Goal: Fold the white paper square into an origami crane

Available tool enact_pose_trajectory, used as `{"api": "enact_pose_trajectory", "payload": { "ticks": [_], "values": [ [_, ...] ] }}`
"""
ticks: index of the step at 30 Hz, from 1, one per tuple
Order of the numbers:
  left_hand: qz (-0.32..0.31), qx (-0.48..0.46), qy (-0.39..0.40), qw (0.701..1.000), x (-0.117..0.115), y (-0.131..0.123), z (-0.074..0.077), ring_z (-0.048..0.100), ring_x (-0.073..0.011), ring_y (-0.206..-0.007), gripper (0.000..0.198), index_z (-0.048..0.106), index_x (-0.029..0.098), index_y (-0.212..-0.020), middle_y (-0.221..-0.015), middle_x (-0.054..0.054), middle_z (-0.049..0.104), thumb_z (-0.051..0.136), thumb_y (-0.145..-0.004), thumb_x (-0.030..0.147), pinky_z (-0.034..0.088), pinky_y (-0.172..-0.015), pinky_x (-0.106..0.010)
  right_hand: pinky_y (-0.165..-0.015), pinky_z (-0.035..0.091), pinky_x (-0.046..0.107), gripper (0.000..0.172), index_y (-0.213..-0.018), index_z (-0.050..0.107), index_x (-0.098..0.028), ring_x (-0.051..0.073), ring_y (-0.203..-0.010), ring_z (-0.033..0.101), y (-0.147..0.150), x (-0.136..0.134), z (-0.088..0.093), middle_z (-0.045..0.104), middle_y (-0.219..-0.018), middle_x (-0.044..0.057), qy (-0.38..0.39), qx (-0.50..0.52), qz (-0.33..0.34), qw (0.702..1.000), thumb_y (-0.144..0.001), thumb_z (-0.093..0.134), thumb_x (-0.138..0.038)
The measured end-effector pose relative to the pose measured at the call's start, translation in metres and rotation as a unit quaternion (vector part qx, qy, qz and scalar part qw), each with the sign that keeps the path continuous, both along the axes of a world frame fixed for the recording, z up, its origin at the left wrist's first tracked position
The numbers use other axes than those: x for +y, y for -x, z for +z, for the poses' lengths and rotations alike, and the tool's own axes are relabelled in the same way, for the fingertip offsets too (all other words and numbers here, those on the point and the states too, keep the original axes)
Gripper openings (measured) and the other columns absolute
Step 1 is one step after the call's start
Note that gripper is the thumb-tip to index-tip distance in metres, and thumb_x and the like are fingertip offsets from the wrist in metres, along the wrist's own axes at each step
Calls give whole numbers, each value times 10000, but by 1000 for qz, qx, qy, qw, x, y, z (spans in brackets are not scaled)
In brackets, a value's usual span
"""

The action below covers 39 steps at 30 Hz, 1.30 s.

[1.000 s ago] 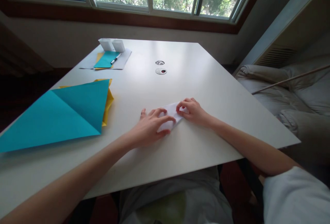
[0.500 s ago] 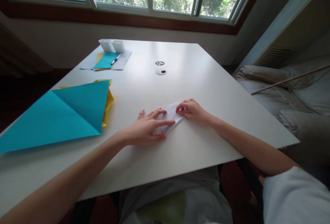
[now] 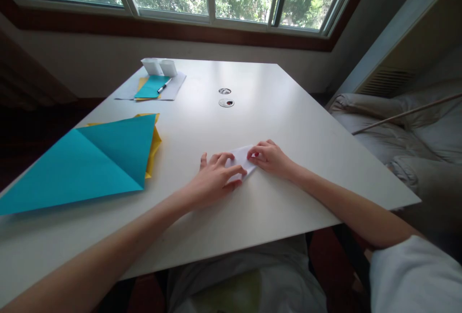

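A small piece of folded white paper [image 3: 240, 156] lies on the table in front of me. My left hand [image 3: 218, 179] rests over its left part, fingers apart and slightly bent, with the fingertips pressing on it. At the paper's right corner my right hand [image 3: 270, 157] has thumb and fingers closed in a pinch on the edge. The left portion of the paper is hidden beneath my left hand.
On the white table [image 3: 288, 111], a large folded blue paper [image 3: 90, 159] covers yellow paper [image 3: 154, 147] at left. Farther back, a pen [image 3: 164, 85] lies on blue sheets [image 3: 147, 87] near two white containers [image 3: 168, 68]. Cable holes [image 3: 226, 103] sit mid-table.
My left hand has shifted slightly right and its fingers have bent more on the paper. The right hand keeps its pinch at the corner. The whole view has moved a little.
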<state>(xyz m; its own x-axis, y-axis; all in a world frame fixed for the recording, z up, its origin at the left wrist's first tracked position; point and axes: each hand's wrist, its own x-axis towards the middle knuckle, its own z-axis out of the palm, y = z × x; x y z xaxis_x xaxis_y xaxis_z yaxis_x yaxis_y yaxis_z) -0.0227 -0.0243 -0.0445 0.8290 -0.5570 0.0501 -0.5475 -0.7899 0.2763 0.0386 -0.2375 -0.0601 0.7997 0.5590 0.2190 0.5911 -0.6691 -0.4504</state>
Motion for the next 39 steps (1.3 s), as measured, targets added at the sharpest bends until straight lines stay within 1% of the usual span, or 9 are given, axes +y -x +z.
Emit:
{"api": "enact_pose_trajectory", "payload": {
  "ticks": [6, 10, 13, 16, 19, 25, 29, 32, 39],
  "values": [
    [-3, 23, 3, 1000, 0, -1, 2, 322, -324, -1221, 287, 513, 397, -1116, -1270, -80, 390, 471, -833, 381, 165, -911, -699, -793, 375, 289, 162, -859, 680, -241, 170, -850, 466, 5, -2, 3, 607, -891, 44, 14, -64, 16, 998, -842, 526, -287],
    [18, 29, 23, 999, 0, 0, 0, 353, -314, -1209, 336, 461, 313, -1144, -1275, -81, 426, 470, -821, 404, 135, -924, -712, -805, 364, 316, 212, -889, 691, -247, 188, -900, 462, 13, -4, 8, 613, -948, 51, 57, -109, 32, 992, -863, 490, -309],
    [38, 34, 37, 998, 0, 0, -1, 379, -308, -1199, 402, 415, 259, -1162, -1275, -94, 450, 473, -809, 443, 110, -939, -715, -807, 353, 337, 261, -917, 688, -247, 203, -919, 462, 22, -3, 12, 613, -971, 53, 75, -111, 19, 991, -846, 497, -410],
    [47, 36, 41, 997, 0, 2, -1, 372, -305, -1217, 404, 413, 258, -1158, -1295, -92, 443, 461, -811, 460, 102, -959, -702, -813, 332, 372, 410, -931, 680, -221, 237, -947, 450, 33, 4, 15, 612, -976, 73, 95, -124, -14, 988, -777, 515, -564],
    [53, 37, 41, 997, 0, 4, -1, 366, -307, -1231, 398, 419, 265, -1157, -1303, -77, 438, 447, -814, 464, 97, -971, -694, -823, 304, 409, 491, -958, 665, -200, 268, -972, 440, 41, 10, 16, 613, -975, 95, 122, -143, -32, 982, -745, 515, -616],
    [54, 40, 38, 997, 1, 4, -1, 360, -299, -1238, 402, 403, 260, -1163, -1312, -88, 428, 446, -816, 458, 107, -977, -686, -801, 325, 406, 424, -939, 652, -225, 279, -973, 439, 40, 9, 14, 602, -975, 96, 105, -85, -70, 988, -720, 572, -579],
    [54, 45, 36, 997, 1, 3, -1, 375, -306, -1222, 415, 397, 253, -1174, -1315, -99, 420, 448, -816, 455, 111, -965, -694, -807, 343, 399, 301, -912, 650, -275, 258, -954, 451, 30, 3, 13, 575, -989, 66, 64, -37, -90, 993, -715, 615, -500],
    [56, 51, 38, 996, 0, 4, 0, 377, -311, -1219, 399, 389, 259, -1174, -1318, -99, 415, 448, -821, 436, 110, -941, -718, -826, 343, 404, 223, -867, 650, -281, 244, -942, 464, 21, -3, 13, 562, -987, 54, 43, -14, -100, 994, -715, 626, -443],
    [52, 67, 44, 995, -2, 4, 4, 339, -306, -1250, 371, 386, 274, -1161, -1321, -81, 415, 456, -824, 412, 106, -928, -731, -821, 356, 425, 201, -828, 617, -266, 246, -939, 476, 1, -21, 13, 559, -980, 40, 48, 27, -121, 991, -690, 644, -410]
  ]
}}
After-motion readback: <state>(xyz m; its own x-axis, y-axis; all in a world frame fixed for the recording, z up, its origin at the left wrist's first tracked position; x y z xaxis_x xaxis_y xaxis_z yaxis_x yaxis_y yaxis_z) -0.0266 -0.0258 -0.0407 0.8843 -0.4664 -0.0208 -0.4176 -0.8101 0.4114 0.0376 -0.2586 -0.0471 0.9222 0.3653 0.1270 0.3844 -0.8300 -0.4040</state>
